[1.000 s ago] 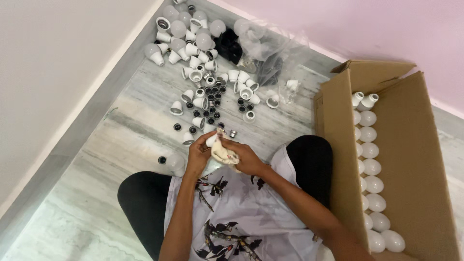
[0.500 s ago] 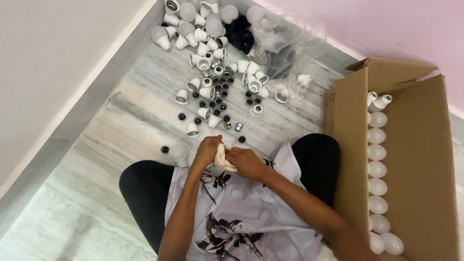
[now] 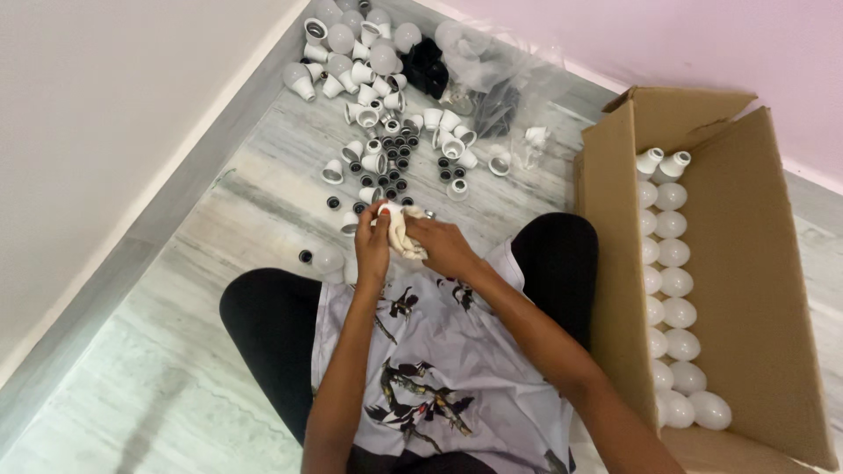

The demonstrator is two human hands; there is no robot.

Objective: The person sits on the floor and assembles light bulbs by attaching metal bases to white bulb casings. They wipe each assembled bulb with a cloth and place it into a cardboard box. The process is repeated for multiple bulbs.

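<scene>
- Your left hand (image 3: 372, 239) and right hand (image 3: 446, 246) both grip one white bulb (image 3: 401, 230) above your lap.
- Loose bulb parts (image 3: 386, 149) lie on the floor (image 3: 176, 290) ahead.
- Box (image 3: 746, 263) stands at your right.

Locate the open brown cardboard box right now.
In the head view, the open brown cardboard box sits on the floor at the person's right, beside the right knee, with white round bulbs lined along its near wall.

Matt brown cardboard box (image 3: 746, 290), smooth white plastic bulbs (image 3: 672, 254), polished veined stone floor (image 3: 176, 351)
</scene>
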